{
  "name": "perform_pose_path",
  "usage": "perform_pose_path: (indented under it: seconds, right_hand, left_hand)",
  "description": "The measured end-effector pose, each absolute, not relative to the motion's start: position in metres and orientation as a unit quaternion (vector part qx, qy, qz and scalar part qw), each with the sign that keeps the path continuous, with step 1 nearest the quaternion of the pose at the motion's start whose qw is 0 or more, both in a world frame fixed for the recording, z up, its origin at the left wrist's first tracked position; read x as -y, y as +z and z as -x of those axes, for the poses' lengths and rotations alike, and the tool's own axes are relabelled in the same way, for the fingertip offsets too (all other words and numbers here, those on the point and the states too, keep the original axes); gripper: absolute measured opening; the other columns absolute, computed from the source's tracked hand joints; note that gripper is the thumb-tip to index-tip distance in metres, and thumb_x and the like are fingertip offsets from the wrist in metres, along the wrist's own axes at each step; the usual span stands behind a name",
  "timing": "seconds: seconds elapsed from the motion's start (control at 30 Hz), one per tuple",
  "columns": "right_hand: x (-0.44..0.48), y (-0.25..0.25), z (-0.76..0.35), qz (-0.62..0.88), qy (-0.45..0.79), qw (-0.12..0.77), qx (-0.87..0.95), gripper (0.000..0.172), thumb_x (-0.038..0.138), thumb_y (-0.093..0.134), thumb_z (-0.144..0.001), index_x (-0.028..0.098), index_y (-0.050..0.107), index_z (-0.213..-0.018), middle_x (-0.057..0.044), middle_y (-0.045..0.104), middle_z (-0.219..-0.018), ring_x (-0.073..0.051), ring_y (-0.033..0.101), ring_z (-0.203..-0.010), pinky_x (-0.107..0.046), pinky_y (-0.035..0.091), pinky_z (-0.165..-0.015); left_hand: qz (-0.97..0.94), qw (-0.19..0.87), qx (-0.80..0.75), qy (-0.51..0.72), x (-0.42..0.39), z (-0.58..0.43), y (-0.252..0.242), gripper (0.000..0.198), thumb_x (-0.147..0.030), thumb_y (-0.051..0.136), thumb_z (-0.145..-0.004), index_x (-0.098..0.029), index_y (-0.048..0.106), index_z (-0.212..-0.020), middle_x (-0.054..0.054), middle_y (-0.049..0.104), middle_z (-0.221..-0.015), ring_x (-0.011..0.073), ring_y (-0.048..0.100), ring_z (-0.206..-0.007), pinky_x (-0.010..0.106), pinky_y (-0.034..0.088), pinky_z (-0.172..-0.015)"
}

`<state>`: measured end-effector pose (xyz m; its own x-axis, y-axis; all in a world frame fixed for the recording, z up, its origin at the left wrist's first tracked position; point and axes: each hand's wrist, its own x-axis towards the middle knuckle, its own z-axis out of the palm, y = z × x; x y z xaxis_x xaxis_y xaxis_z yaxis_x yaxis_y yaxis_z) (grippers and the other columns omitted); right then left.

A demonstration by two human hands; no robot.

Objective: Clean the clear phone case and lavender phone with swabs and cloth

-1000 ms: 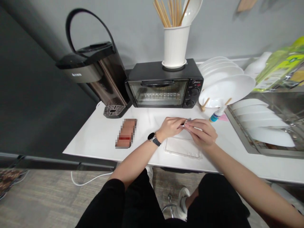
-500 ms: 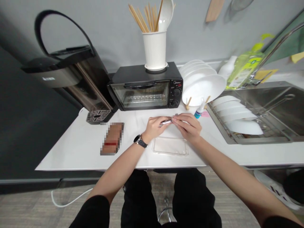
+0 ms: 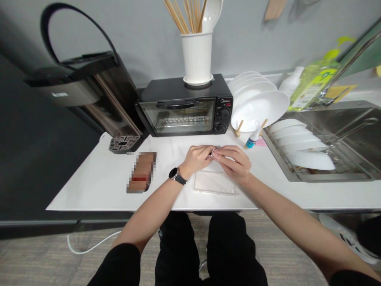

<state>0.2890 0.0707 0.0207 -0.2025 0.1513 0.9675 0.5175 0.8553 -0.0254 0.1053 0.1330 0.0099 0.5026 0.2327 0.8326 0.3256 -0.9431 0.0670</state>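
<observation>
My left hand (image 3: 199,159), with a watch at its wrist, is closed on a small flat silver thing (image 3: 212,153) that the fingers mostly hide. My right hand (image 3: 235,159) pinches the same thing from the other side, fingertips meeting those of the left just above the counter. Below both hands a clear phone case (image 3: 216,192) lies flat near the counter's front edge. To the left, a brown, blurred-out phone-shaped thing (image 3: 141,172) rests on the counter. Beyond my right hand stands a small bottle (image 3: 251,141) with a blue label and white nozzle.
A black toaster oven (image 3: 184,115) carries a white utensil cup (image 3: 197,55). A drinks machine (image 3: 119,103) stands left of it. White plates (image 3: 258,109) lean in a rack at the right, before the sink (image 3: 342,176) with its bowls. A pink note (image 3: 260,143) lies by the small bottle.
Both hands have drawn closer together, and the silver thing, whose edge showed before, is now nearly covered by fingers. The whole view has shifted slightly.
</observation>
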Motion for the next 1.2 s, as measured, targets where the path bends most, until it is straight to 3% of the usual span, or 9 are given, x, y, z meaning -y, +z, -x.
perform_pose_path:
  seconds: [0.2, 0.37, 0.63, 0.83, 0.97, 1.07, 1.2]
  right_hand:
    - [-0.072, 0.019, -0.289, 0.21, -0.152, 0.584, 0.769, 0.051, 0.013, 0.073, -0.095, 0.033, 0.067, -0.142, -0.005, 0.08, -0.11, -0.022, 0.075, -0.099, -0.037, 0.07, -0.078]
    - [-0.075, 0.019, -0.298, 0.248, -0.18, 0.582, 0.753, 0.05, 0.013, 0.071, -0.097, 0.034, 0.066, -0.142, -0.006, 0.08, -0.111, -0.022, 0.075, -0.1, -0.039, 0.069, -0.08]
    - [-0.079, 0.015, -0.309, 0.281, -0.182, 0.589, 0.736, 0.051, 0.014, 0.072, -0.097, 0.038, 0.067, -0.141, -0.005, 0.08, -0.111, -0.021, 0.075, -0.098, -0.038, 0.066, -0.083]
    - [-0.075, 0.014, -0.302, 0.253, -0.171, 0.591, 0.746, 0.056, 0.012, 0.075, -0.094, 0.037, 0.066, -0.143, -0.004, 0.081, -0.111, -0.021, 0.075, -0.099, -0.038, 0.068, -0.082]
    - [-0.07, 0.016, -0.292, 0.227, -0.183, 0.583, 0.759, 0.044, 0.012, 0.074, -0.095, 0.032, 0.071, -0.135, -0.004, 0.081, -0.109, -0.02, 0.075, -0.099, -0.035, 0.071, -0.079]
    - [-0.069, 0.015, -0.288, 0.226, -0.187, 0.573, 0.766, 0.042, 0.012, 0.074, -0.095, 0.032, 0.072, -0.132, -0.003, 0.081, -0.11, -0.02, 0.076, -0.101, -0.036, 0.072, -0.081]
    - [-0.072, 0.016, -0.293, 0.222, -0.174, 0.578, 0.765, 0.052, 0.009, 0.074, -0.093, 0.03, 0.067, -0.141, -0.006, 0.081, -0.112, -0.021, 0.075, -0.103, -0.036, 0.071, -0.082]
  left_hand:
    - [0.864, 0.066, 0.163, -0.472, -0.134, -0.106, 0.006, 0.021, -0.017, 0.05, -0.098, -0.016, 0.071, -0.102, 0.006, 0.081, -0.087, 0.0158, 0.078, -0.075, 0.025, 0.063, -0.069]
    - [0.83, -0.008, 0.179, -0.529, -0.127, -0.105, 0.011, 0.013, -0.027, 0.065, -0.1, -0.018, 0.073, -0.099, 0.002, 0.08, -0.08, 0.0129, 0.075, -0.063, 0.021, 0.06, -0.064]
    - [0.797, -0.047, 0.174, -0.577, -0.121, -0.106, 0.022, 0.014, -0.031, 0.079, -0.094, -0.018, 0.076, -0.099, 0.005, 0.084, -0.09, 0.0158, 0.08, -0.074, 0.022, 0.064, -0.072]
    - [0.841, 0.001, 0.164, -0.516, -0.127, -0.106, 0.018, 0.009, -0.024, 0.068, -0.099, -0.017, 0.073, -0.1, 0.004, 0.082, -0.085, 0.0144, 0.078, -0.071, 0.022, 0.063, -0.069]
    - [0.862, 0.059, 0.16, -0.477, -0.131, -0.11, 0.01, 0.019, -0.019, 0.052, -0.102, -0.017, 0.071, -0.099, 0.004, 0.08, -0.081, 0.0148, 0.078, -0.07, 0.023, 0.063, -0.067]
    - [0.858, 0.079, 0.153, -0.484, -0.132, -0.112, 0.006, 0.019, -0.017, 0.051, -0.1, -0.016, 0.07, -0.098, 0.005, 0.08, -0.082, 0.0156, 0.078, -0.073, 0.024, 0.063, -0.068]
    - [0.846, 0.053, 0.155, -0.508, -0.131, -0.111, 0.007, 0.014, -0.019, 0.056, -0.1, -0.016, 0.07, -0.098, 0.004, 0.079, -0.08, 0.0148, 0.076, -0.067, 0.023, 0.06, -0.063]
